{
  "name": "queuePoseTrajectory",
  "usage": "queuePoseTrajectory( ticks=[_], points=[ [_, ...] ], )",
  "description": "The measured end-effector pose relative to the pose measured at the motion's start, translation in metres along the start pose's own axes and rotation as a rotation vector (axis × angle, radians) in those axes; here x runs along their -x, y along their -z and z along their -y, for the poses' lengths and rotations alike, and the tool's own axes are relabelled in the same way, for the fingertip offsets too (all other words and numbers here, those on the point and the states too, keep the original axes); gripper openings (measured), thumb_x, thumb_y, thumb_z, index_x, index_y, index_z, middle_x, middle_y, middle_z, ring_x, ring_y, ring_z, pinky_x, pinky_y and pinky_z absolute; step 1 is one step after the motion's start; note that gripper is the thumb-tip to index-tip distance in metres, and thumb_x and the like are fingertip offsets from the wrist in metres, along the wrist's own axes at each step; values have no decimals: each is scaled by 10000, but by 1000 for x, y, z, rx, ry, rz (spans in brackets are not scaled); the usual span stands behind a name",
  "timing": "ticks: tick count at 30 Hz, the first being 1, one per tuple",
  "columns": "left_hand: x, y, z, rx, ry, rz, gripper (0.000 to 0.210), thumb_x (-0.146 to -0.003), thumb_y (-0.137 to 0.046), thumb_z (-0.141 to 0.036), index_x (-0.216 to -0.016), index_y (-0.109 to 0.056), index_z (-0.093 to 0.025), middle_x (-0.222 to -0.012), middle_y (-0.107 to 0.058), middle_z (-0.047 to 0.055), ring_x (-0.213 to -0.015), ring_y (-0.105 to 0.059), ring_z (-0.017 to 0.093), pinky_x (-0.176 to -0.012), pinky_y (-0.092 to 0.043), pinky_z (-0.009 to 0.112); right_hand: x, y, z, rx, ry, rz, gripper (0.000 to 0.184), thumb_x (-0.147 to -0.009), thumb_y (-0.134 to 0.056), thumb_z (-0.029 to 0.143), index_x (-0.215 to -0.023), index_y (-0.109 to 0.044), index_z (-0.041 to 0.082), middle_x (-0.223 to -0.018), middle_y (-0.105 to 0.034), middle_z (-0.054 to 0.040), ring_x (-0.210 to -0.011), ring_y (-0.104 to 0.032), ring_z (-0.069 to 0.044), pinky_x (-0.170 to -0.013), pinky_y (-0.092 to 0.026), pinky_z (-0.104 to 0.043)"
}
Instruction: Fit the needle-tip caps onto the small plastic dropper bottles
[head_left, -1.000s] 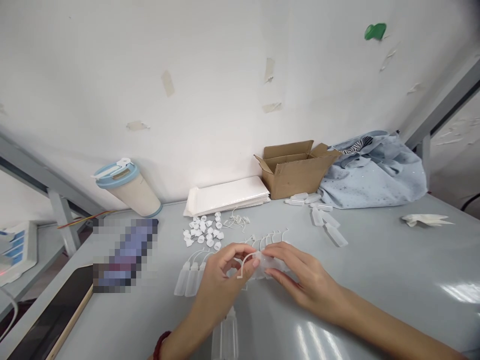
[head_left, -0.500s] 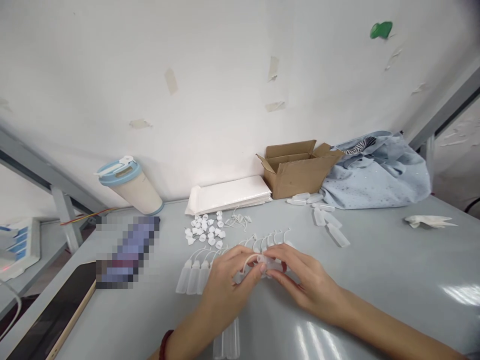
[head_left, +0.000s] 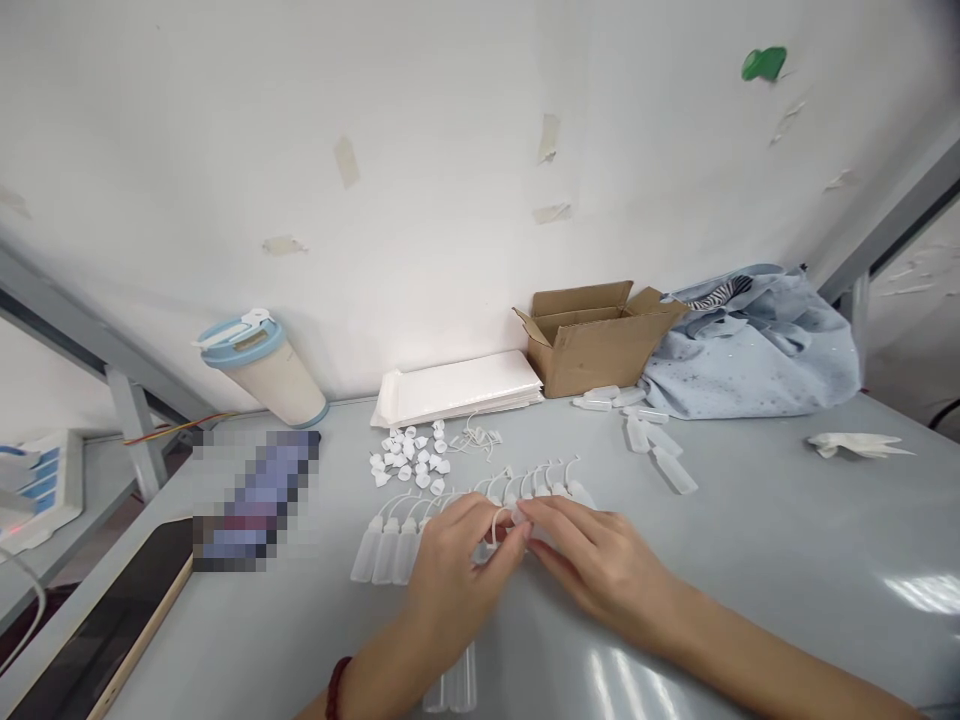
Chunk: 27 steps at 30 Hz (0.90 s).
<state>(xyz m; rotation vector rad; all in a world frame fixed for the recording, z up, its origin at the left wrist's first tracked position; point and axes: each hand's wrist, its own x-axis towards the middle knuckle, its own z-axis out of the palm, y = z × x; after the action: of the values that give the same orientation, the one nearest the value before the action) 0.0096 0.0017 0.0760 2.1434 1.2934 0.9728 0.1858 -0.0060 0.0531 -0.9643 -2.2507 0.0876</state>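
Whitish plastic bottle [head_left: 517, 514], mostly hidden tbh, is pinched tight between left hand [head_left: 463, 558] and right hand [head_left: 598, 552], around the middle of the grey table [head_left: 765, 560]. Curved tube [head_left: 496, 524] pokes out left. Tubed bottles [head_left: 386, 553] lined up left, white caps [head_left: 409, 457] farther, cardboard box [head_left: 611, 352] far side, right of centre.

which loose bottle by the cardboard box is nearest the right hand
The frontmost bottle of that cluster; the others lie farther from the right hand, closer to the box.

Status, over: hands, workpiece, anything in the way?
Left hand and right hand pinching translucent piece, mostly hidden by them. Thin strap curving out. Bottles lined up close by.
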Motion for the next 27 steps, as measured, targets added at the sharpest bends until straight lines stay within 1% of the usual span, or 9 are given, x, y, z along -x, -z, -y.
queuePoseTrajectory(
  ticks=[2,5,7,9,13,17,20,23,27],
  points=[
    [0,1,0,14,-15,15,185,-846,-542,-185,-665,-580,-170,-622,-578,11,-584,-536,135,-524,-395,231,-1,2,1,-189,-134,15,245,-927,-455,173,-1159,-527,140,-931,-697,-106,-769,-674,-200,-603,-559,-300],
    [1,3,0,53,-64,2,135,-857,-537,-140,-759,-622,-178,-692,-623,15,-628,-561,133,-563,-432,232,-4,7,3,-514,-403,78,250,-912,-502,248,-1138,-544,151,-836,-688,-64,-692,-656,-164,-591,-549,-267],
    [2,4,1,54,-137,-33,119,-860,-533,-108,-833,-622,-183,-764,-640,22,-682,-576,135,-606,-457,239,-8,11,4,-715,-548,132,254,-908,-513,294,-1119,-550,157,-761,-670,-34,-664,-644,-154,-598,-544,-264],
    [4,5,1,28,-238,-72,143,-859,-535,-85,-934,-603,-187,-875,-644,44,-777,-589,152,-671,-483,261,-11,14,5,-885,-629,159,261,-912,-514,324,-1117,-548,167,-766,-662,-23,-679,-640,-151,-631,-542,-277],
    [5,5,3,-95,-444,-38,318,-853,-581,-110,-1159,-517,-170,-1117,-608,114,-1020,-554,226,-863,-490,369,-16,18,4,-1116,-647,162,262,-925,-509,358,-1121,-561,192,-908,-672,-42,-799,-657,-158,-726,-530,-301],
    [4,5,8,-212,-520,16,482,-844,-625,-173,-1280,-425,-128,-1205,-572,159,-1137,-496,277,-940,-462,437,-16,18,3,-1216,-647,189,303,-922,-510,391,-1143,-564,191,-969,-679,-69,-870,-666,-188,-761,-520,-334],
    [4,1,11,-210,-513,16,496,-835,-624,-147,-1286,-418,-135,-1202,-572,155,-1140,-491,278,-944,-458,445,-16,17,1,-1241,-639,199,315,-914,-517,408,-1138,-572,192,-999,-680,-77,-876,-669,-191,-777,-515,-347],
    [3,0,9,-118,-429,6,444,-794,-654,-134,-1203,-485,-171,-1157,-590,126,-1077,-517,262,-900,-481,423,-18,17,-1,-1248,-629,223,319,-906,-533,410,-1118,-587,177,-945,-689,-70,-873,-667,-187,-785,-507,-342],
    [-2,9,1,-11,-319,64,395,-705,-714,-120,-1056,-552,-202,-1065,-623,85,-1011,-525,252,-844,-500,393,-18,17,-5,-1194,-648,318,351,-868,-584,427,-1084,-615,152,-776,-680,-30,-710,-648,-152,-665,-500,-283]
  ],
)
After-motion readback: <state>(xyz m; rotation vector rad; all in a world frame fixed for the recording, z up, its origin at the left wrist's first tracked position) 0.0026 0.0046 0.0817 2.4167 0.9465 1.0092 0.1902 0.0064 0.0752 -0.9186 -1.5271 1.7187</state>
